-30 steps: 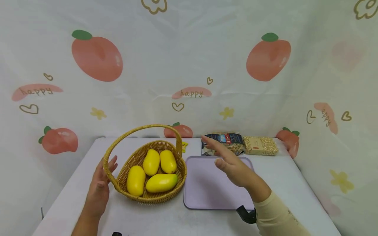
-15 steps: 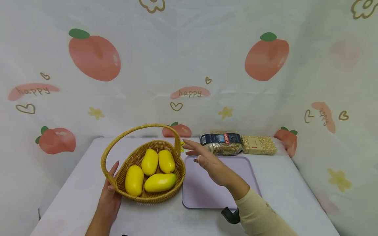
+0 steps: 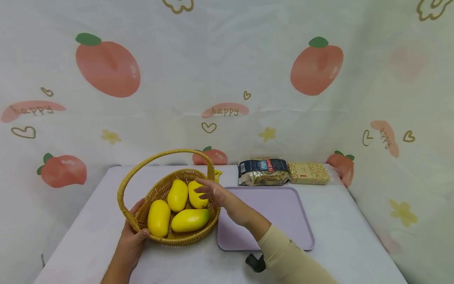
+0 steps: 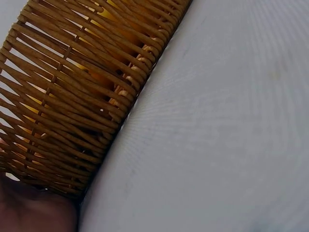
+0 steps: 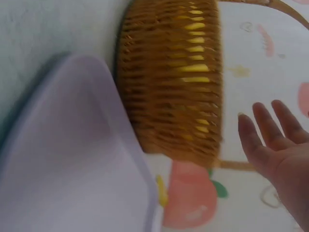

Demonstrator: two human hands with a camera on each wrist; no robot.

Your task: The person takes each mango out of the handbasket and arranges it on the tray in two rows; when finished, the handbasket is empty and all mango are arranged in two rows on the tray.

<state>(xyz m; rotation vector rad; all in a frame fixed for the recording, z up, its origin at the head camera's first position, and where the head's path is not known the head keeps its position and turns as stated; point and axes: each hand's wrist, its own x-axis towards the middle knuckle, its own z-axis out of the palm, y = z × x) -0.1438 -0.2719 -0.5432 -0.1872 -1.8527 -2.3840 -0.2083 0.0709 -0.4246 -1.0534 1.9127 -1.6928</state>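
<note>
The oval golden wicker basket (image 3: pixel 189 238) sits on the white table (image 3: pixel 191 266), long axis slanting near-left to far-right; the left hand (image 3: pixel 130 240) grips its left rim, the right hand (image 3: pixel 227 200) hovers, fingers extended, over its right side.

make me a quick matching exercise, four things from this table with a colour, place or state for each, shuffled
1. basket
2. tray
3. fruit
4. packets

A. along the back of the table
B. mostly yellow, four in all
C. woven, with an arched handle
D. pale purple

Pairs: 1-C, 2-D, 3-B, 4-A
</note>
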